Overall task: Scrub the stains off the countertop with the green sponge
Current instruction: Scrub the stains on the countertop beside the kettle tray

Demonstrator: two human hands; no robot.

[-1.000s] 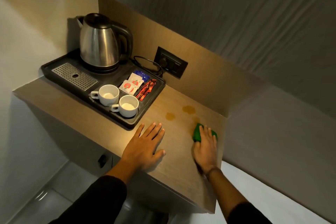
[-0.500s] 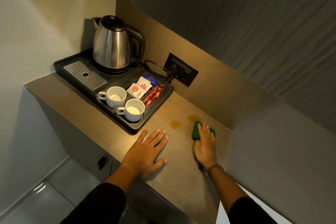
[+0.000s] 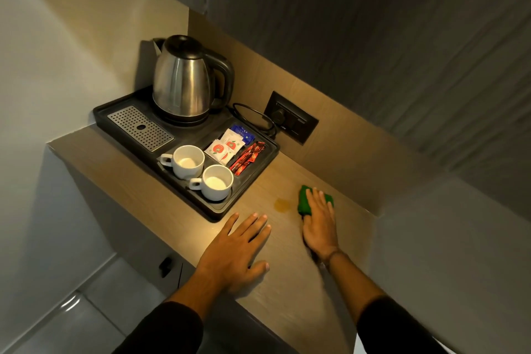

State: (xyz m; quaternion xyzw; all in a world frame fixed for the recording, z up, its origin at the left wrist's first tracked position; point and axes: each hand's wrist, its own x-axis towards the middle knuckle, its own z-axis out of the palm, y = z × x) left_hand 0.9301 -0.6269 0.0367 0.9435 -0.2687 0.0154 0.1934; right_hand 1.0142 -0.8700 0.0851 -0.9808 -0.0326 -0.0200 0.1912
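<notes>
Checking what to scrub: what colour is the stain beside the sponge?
The stain is yellowish-brown, best seen in the head view.

A pale wall is rising on the left, meeting a wooden back panel that is running along the far side of the countertop. A black socket plate is sitting in that panel. A dark grey ribbed surface is looming above it. Under the near left edge, a grey cabinet is standing over glossy grey floor tiles, which are catching a streak of light.
</notes>
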